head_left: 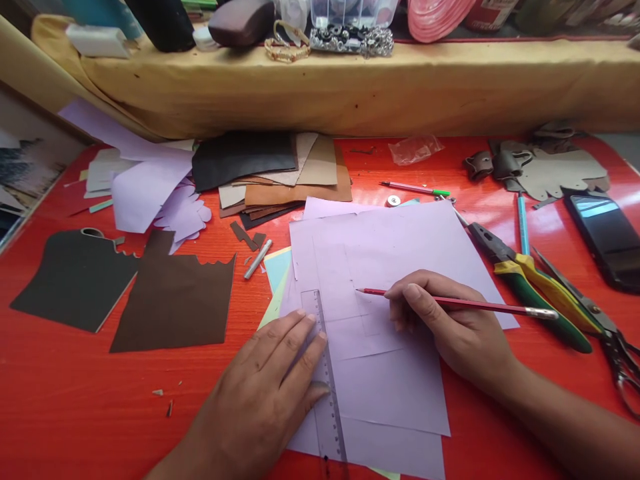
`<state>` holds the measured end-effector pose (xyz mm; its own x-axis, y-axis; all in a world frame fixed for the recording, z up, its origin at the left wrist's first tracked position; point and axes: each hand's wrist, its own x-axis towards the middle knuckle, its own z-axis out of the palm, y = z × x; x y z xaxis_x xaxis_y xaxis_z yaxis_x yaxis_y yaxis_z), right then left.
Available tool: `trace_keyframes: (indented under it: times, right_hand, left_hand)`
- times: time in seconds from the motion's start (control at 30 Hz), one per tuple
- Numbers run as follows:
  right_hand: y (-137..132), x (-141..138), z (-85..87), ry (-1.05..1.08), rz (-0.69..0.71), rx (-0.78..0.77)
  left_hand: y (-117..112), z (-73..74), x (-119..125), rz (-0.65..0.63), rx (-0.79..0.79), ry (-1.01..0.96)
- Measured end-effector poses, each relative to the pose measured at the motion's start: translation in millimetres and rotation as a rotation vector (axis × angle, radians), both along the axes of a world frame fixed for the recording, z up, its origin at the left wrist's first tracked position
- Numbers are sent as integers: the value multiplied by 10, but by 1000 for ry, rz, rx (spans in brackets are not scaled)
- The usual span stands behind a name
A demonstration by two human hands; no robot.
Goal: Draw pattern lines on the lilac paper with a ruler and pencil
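Observation:
My left hand [270,383] lies flat with fingers stretched out, pressing a clear plastic ruler [327,393] onto lilac paper sheets [390,253] on the red table [60,400]. My right hand [450,320] is closed round a red pencil [500,307]. The pencil lies nearly level, its tip pointing left just above the paper, right of the ruler's top end. Faint drawn lines show on the paper under the tip.
Dark brown leather pieces [175,300] lie at the left, a stack of leather scraps [280,173] at the back. Pliers with yellow-green handles [530,280], scissors [600,327], a phone [607,233], a green-tipped pen [415,189] and a metal punch [258,259] lie around. A cloth-covered ledge [350,87] runs behind.

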<state>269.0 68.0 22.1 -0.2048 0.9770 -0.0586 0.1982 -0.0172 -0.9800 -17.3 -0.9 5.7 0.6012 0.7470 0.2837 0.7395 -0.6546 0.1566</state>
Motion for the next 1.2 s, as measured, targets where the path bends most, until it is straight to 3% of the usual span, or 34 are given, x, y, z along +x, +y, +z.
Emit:
trace_keyframes:
  times: [1.2]
  right_hand:
    - [12,-5,18,-61,23,32]
  left_hand:
    - [8,37,4,-8,8,43]
